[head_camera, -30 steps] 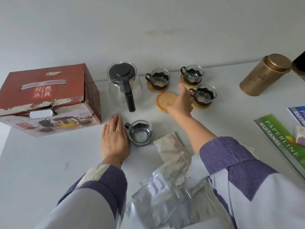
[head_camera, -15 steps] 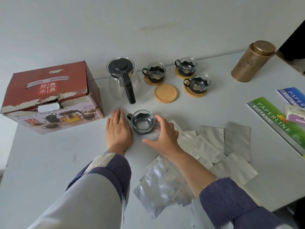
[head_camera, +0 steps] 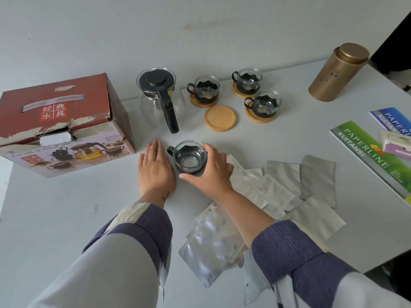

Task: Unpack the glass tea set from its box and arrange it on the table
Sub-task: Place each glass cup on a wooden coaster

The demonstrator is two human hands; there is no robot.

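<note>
**Q:** Gripping what, and where does it stand?

**A:** Right hand curls thumb and fingers round the loose glass cup, which stands on the table just in front of the teapot, beyond the heap of foil pouches. Left hand lies flat, fingers straight, on the table just beside the cup's black handle, holding nothing.

**Q:** Where is the destination, by the same landmark?

**A:** To the right of the teapot lies the empty wooden coaster, between two of the three cups on coasters. The box stands to the left of the teapot.

**Q:** How is the cup likely to handle?

**A:** Judged light and rigid, but brittle: thin glass seated in a dark plastic holder. The glass wall is smooth and probably slippery; the holder band and the handle offer the surer purchase. A grip round the lower band, as shown, seems sound.

**Q:** What could go wrong?

**A:** Possibly clipping the teapot's long handle or a neighbouring cup in transit; a gentle, level set-down on the coaster is advisable.
</note>
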